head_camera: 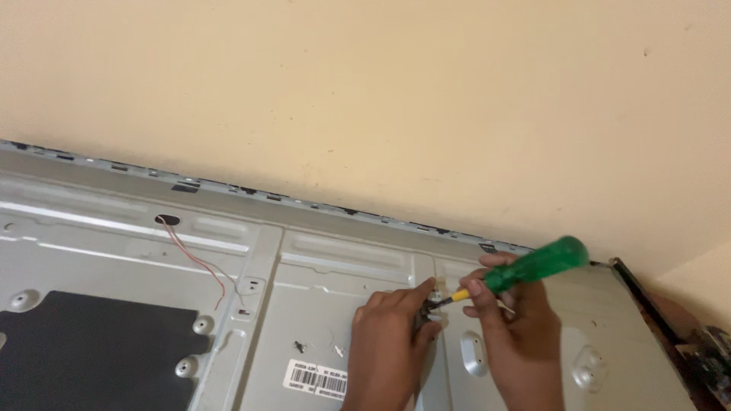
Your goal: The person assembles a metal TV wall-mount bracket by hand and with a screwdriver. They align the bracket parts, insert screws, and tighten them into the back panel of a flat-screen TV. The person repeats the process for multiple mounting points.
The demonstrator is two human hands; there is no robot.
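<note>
Gripping a green-handled screwdriver, the right hand closes around it near the metal back panel's right edge. The left hand pinches a small dark part at the tip. Farther left, thin red wires run from a hole; a beige wall rises beyond the far edge.

Cream wall fills the upper half, plain, with a few small marks. Thin red and white wires run out of an oval hole at left and down across the sheet metal. Black sheet covers the lower left corner. White barcode sticker near the bottom edge, centre. Two small loose screws lie just above the sticker. Dark clutter at far right, too blurred to identify.
</note>
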